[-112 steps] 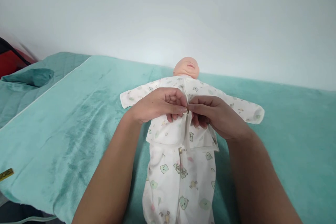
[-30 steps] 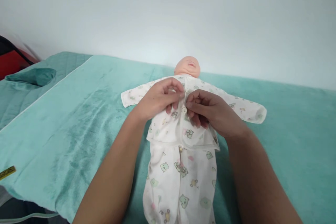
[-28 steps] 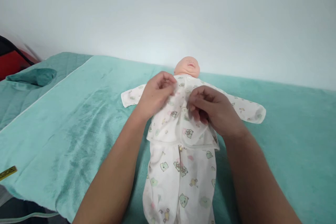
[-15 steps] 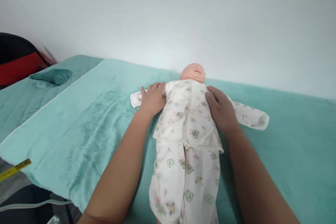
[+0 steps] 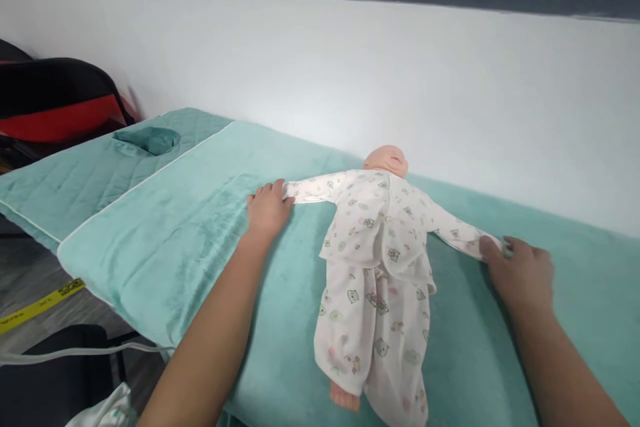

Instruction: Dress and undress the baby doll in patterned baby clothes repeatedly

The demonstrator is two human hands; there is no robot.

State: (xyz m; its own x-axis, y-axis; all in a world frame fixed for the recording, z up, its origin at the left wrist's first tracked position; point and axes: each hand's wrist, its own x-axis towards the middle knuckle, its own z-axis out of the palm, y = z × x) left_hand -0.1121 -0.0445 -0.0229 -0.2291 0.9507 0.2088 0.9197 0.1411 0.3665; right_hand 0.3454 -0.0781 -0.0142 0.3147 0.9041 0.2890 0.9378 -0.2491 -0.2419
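Note:
A baby doll (image 5: 387,160) lies on its back with its head toward the wall. It wears a white printed top (image 5: 363,213) and matching trousers (image 5: 350,327), and one bare foot (image 5: 345,397) shows below a trouser leg. My left hand (image 5: 270,210) is closed on the cuff of the sleeve (image 5: 315,188) stretched out to the left. The cuff of the opposite sleeve (image 5: 457,232) is pinched between the thumb and fingers of my right hand (image 5: 523,273). Both sleeves are drawn outward from the body, and the doll's hands are hidden.
The doll rests on a green padded cover (image 5: 200,240) beside a white wall (image 5: 280,60). At the far left the cover has a face hole (image 5: 147,140). A red and black chair (image 5: 65,113) stands beyond it. A pale cable (image 5: 90,350) runs at lower left.
Both hands have slid outward from the doll's shoulders along the sleeves to the cuffs. The sleeves are now pulled straighter. The camera view has tilted up, showing a dark panel on the wall.

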